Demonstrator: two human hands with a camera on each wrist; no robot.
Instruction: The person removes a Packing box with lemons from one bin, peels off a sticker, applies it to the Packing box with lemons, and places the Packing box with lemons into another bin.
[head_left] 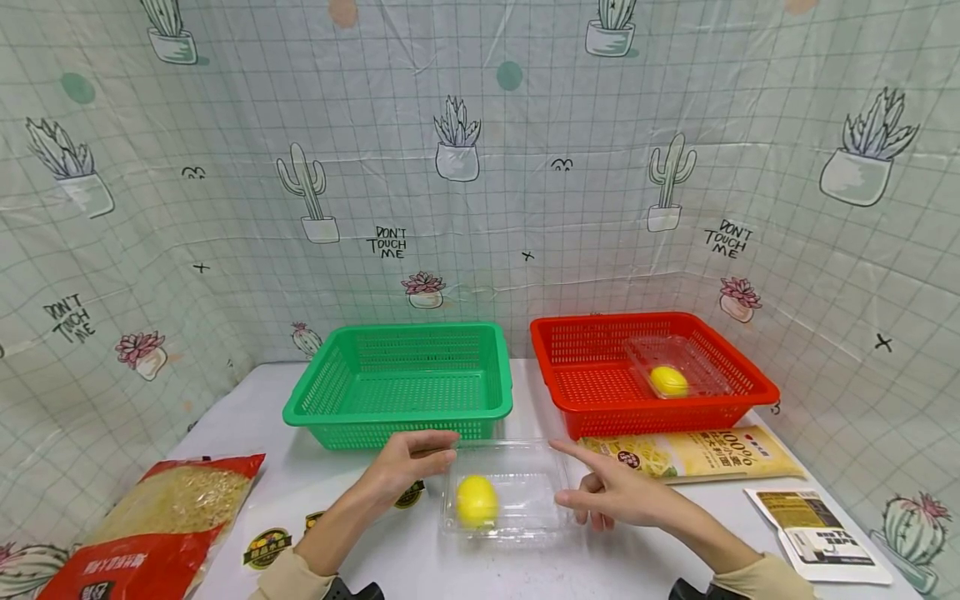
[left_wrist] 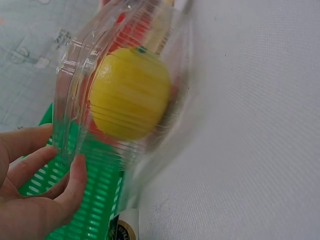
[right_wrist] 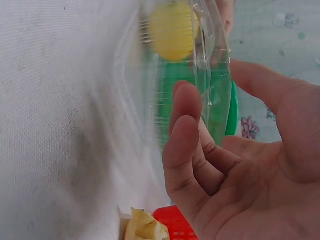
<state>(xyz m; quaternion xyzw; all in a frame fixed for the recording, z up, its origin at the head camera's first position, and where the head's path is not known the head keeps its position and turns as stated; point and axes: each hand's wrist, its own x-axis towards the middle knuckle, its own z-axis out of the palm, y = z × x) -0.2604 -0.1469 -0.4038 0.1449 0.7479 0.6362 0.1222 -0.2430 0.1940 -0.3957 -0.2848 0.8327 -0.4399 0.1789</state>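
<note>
In the head view, a clear plastic clamshell box (head_left: 525, 500) with a yellow lemon (head_left: 477, 502) in its left half is between my two hands, over the front of the white table. My left hand (head_left: 411, 463) pinches the box's left rim near the far corner; the left wrist view shows fingers (left_wrist: 37, 142) and thumb on either side of that rim. On the opposite side, my right hand (head_left: 611, 487) holds the right rim, with several fingers bent against the box wall in the right wrist view. Whether the box bottom touches the table, I cannot tell.
Behind stand a green basket (head_left: 397, 425) and a red basket (head_left: 660, 410), the red one holding another clear box (head_left: 701, 379) with a lemon. A yellow pasta packet (head_left: 720, 454) and a white-and-brown pouch (head_left: 817, 533) lie right. A red bag (head_left: 142, 550) and round stickers (head_left: 267, 548) are left.
</note>
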